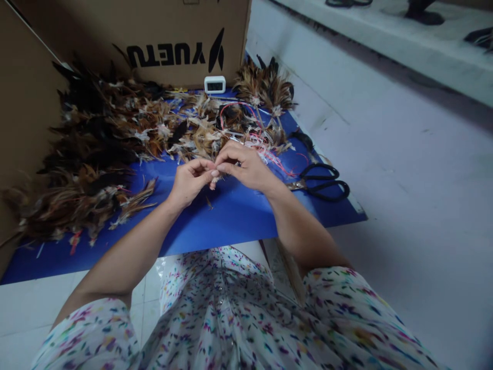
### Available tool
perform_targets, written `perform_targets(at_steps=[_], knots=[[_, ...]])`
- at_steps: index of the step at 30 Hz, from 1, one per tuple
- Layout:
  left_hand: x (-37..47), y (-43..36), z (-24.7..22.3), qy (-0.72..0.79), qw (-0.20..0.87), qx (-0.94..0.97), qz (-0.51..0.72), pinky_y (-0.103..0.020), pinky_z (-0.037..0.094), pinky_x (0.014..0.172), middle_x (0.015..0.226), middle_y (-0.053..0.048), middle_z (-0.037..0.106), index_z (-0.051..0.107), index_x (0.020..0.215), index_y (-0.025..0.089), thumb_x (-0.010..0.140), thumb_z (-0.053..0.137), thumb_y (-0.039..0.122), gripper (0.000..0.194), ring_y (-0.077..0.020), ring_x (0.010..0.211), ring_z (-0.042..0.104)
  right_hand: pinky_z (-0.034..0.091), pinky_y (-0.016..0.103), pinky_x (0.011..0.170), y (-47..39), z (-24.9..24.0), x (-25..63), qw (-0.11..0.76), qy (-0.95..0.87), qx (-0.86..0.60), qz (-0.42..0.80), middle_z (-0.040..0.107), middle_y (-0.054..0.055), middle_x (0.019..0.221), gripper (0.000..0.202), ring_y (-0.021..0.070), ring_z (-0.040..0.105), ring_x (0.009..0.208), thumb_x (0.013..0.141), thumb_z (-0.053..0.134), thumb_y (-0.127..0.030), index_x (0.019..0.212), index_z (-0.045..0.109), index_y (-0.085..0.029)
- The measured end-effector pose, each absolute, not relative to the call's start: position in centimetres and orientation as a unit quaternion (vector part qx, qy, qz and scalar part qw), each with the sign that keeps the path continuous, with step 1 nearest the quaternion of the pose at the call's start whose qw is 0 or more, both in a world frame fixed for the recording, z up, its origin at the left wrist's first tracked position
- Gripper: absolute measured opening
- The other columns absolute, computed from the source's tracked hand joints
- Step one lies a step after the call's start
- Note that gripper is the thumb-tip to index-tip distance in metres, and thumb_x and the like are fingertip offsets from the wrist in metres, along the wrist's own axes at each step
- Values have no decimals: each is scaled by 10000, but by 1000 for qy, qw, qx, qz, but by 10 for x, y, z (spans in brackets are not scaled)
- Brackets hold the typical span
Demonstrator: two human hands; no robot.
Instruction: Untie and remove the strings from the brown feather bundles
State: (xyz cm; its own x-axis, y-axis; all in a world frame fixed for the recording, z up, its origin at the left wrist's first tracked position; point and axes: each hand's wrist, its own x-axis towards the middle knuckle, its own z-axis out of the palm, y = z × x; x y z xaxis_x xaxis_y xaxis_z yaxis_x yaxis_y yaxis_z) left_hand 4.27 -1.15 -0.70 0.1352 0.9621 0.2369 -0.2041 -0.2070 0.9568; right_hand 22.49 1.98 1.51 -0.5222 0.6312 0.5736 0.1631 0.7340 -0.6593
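Over the blue board (185,221), my left hand (191,181) and my right hand (245,163) meet fingertip to fingertip. Both are closed in a pinch on a small feather bundle (214,183); its pale end shows just below the fingers, and the rest is mostly hidden. Brown and cream loose feathers (200,128) lie right behind the hands. A tangle of pink and white string (265,149) is close to my right hand. Further right, black-handled scissors (323,182) rest on the board, their blades partly hidden by my right wrist.
Brown and black feather bundles (88,144) are heaped along the left and back. Another feather cluster (265,85) stands at the back right. A small white digital clock (214,85) is against the cardboard box (173,25). A pale wall (404,169) borders the right side.
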Motion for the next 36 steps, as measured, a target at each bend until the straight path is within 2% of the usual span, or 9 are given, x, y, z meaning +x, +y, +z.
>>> perform_targets(at_steps=[9, 15, 21, 26, 36], knots=[[41, -13, -2, 370, 531, 564, 512, -195, 515, 480, 570, 2, 653, 698, 737, 123, 611, 927, 399, 381, -78, 452, 585, 442, 305, 785, 20, 9, 222, 419, -850, -216, 237, 597, 22, 879, 148, 152, 565, 838, 962, 555, -244, 883, 674, -206], [39, -11, -4, 359, 539, 573, 503, -199, 509, 488, 581, 3, 643, 677, 726, 125, 619, 922, 398, 382, -80, 461, 586, 449, 296, 780, 18, 10, 219, 419, -840, -233, 255, 617, 15, 833, 162, 147, 569, 805, 950, 563, -265, 844, 668, -201], [40, -11, -2, 320, 569, 535, 536, -217, 515, 490, 571, 25, 625, 652, 748, 156, 652, 909, 403, 369, -79, 453, 567, 469, 298, 789, 17, 20, 226, 423, -792, -288, 332, 687, 27, 912, 197, 148, 602, 836, 943, 557, -335, 956, 694, -194], [39, -11, -1, 309, 568, 536, 543, -210, 505, 493, 554, 26, 628, 658, 758, 173, 665, 904, 407, 352, -81, 464, 569, 454, 300, 745, 15, 21, 228, 408, -817, -281, 295, 657, 23, 859, 159, 141, 583, 781, 881, 582, -246, 925, 725, -192], [38, -9, -6, 308, 557, 550, 541, -218, 518, 500, 591, 17, 651, 655, 770, 163, 680, 895, 405, 353, -85, 471, 588, 414, 284, 714, 12, 19, 224, 420, -825, -273, 261, 626, -5, 772, 114, 123, 554, 734, 877, 613, -244, 792, 666, -188]])
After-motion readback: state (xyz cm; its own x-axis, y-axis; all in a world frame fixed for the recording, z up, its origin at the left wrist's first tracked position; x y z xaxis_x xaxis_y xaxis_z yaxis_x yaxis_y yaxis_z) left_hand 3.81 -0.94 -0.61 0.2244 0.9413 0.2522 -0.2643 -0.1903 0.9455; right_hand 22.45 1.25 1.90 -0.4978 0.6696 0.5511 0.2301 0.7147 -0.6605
